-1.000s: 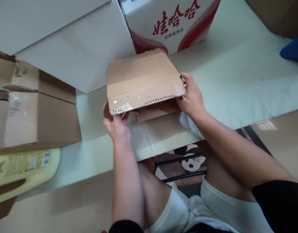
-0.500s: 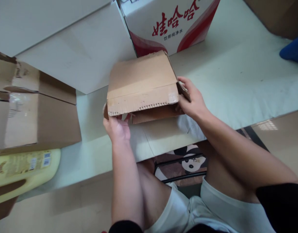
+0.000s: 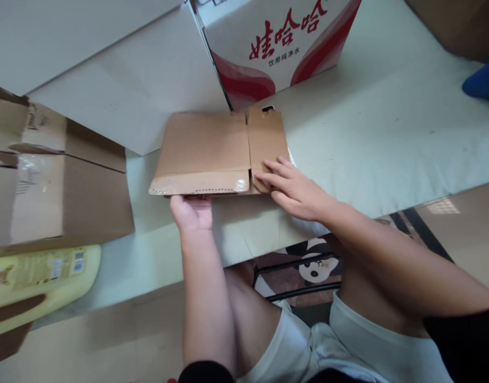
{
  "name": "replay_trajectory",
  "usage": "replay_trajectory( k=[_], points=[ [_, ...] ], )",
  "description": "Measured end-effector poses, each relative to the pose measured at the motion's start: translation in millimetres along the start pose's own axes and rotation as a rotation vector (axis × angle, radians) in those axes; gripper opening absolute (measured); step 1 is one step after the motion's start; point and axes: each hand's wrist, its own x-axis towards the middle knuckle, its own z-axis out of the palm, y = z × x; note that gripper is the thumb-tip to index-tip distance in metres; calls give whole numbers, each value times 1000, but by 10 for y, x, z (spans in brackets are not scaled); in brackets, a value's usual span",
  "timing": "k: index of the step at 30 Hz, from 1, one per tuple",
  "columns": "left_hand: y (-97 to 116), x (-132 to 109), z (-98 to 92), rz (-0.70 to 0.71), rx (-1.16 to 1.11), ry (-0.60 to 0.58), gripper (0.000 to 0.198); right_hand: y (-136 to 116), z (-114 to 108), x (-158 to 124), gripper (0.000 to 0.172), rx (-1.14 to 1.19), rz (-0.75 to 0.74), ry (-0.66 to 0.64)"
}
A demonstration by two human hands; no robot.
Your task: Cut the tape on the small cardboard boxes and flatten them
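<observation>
A small brown cardboard box (image 3: 204, 151) lies flattened on the white table (image 3: 388, 122), its taped front edge facing me. My right hand (image 3: 294, 186) rests on its right flap with the fingers stretched out flat, pressing it down. My left hand (image 3: 192, 211) is at the box's front edge; its fingers go under the cardboard and grip that edge, so the fingertips are hidden.
A white and red carton with Chinese lettering (image 3: 276, 37) stands just behind the flattened box. A larger brown box (image 3: 49, 181) sits at the left with a yellow bottle (image 3: 37, 274) below it. A blue object (image 3: 483, 80) lies at the far right.
The box has gone from raised and half-open to pressed flat on the table. My right hand moved from its right side onto the top of the flap.
</observation>
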Motion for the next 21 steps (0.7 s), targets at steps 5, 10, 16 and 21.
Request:
replay_trajectory(
  k=[5, 10, 16, 21],
  points=[
    [125, -169, 73, 49, -117, -312, 50, -30, 35, 0, 50, -30, -36, -65],
    [86, -140, 96, 81, -16, -140, 34, -6, 33, 2, 41, 83, -74, 65],
    [136, -64, -24, 58, -94, -191, 26, 117, -43, 30, 61, 554, 414, 537],
    [88, -49, -61, -97, 29, -39, 25, -18, -82, -47, 52, 1045, 507, 319]
  ],
)
